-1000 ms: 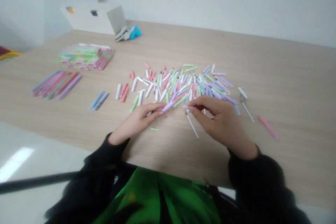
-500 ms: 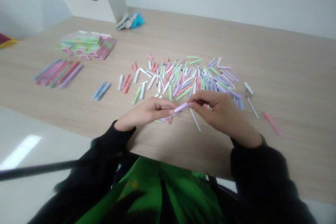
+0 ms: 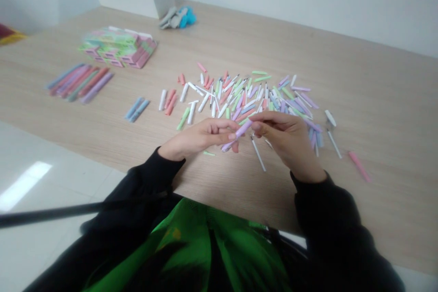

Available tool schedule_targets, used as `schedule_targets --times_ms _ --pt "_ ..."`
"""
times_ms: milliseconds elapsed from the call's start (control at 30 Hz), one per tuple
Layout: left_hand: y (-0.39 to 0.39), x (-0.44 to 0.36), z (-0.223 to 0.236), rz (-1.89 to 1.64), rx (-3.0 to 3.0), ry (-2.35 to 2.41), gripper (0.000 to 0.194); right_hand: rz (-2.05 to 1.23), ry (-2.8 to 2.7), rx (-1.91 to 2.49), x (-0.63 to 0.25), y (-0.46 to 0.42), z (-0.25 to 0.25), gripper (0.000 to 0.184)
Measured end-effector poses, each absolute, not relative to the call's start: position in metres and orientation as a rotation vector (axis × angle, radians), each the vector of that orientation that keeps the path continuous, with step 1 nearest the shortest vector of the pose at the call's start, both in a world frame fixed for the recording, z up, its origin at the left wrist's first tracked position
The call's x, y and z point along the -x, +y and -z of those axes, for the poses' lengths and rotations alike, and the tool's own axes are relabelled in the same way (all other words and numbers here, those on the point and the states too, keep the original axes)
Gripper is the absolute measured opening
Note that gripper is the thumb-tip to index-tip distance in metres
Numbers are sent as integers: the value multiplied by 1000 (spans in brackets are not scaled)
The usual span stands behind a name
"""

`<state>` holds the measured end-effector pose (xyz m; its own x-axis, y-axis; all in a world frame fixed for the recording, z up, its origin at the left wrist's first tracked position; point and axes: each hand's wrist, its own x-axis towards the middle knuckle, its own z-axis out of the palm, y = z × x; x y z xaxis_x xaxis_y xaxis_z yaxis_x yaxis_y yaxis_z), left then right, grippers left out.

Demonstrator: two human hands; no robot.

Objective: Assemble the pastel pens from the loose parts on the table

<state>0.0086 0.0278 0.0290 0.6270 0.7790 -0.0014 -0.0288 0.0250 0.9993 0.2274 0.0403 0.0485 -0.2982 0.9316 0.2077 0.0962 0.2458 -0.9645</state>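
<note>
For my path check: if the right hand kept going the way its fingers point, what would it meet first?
The right hand would first meet the lilac pen part at its fingertips, with the left hand just beyond; depth is hard to judge.

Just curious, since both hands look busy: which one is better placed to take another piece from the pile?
Probably the right hand: it sits closer to the pastel pen parts than the left hand, though both pinch the lilac barrel.
</note>
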Motion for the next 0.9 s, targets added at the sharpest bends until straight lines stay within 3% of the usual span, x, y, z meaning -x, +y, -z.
schedule_targets --times_ms 167,600,900 --pt "30 -11 -26 -771 -1394 657 23 -1184 -1575 968 -228 39 -43 27" --pt "31 -11 -16 -812 -1353 613 25 -1136 -1705 904 -227 42 -32 32" --pt "31 -2 -14 -995 -1403 728 18 -530 -2089 1676 -289 46 -25 17"
